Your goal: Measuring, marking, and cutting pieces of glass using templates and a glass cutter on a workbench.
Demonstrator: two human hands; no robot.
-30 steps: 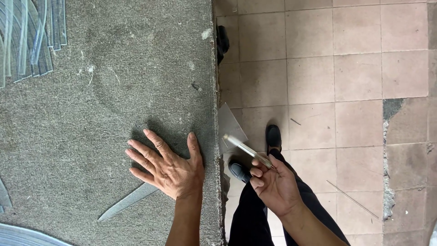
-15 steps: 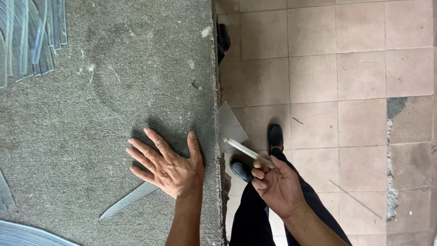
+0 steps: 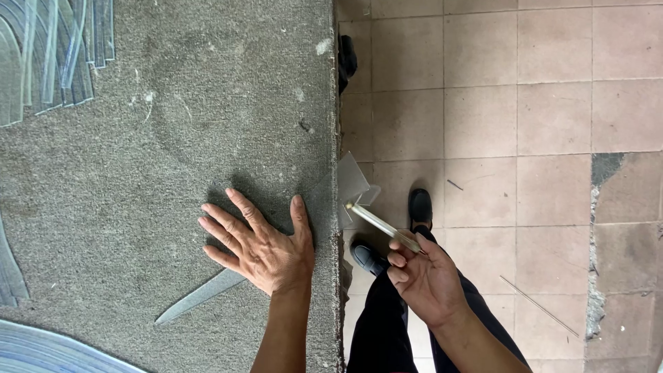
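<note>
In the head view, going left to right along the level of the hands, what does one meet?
Pointed end of the glass strip on the grey carpeted table → left hand flat on the glass → table edge → slim glass-cutting tool held by the right hand → thin rod on the tiled floor.

Your clear glass strip (image 3: 207,293) lies flat on the grey carpeted bench, long and pointed at its near-left end, far-right end overhanging the edge. Your slim pale cutter tool (image 3: 383,228) is tilted, tip touching the overhanging piece.
</note>
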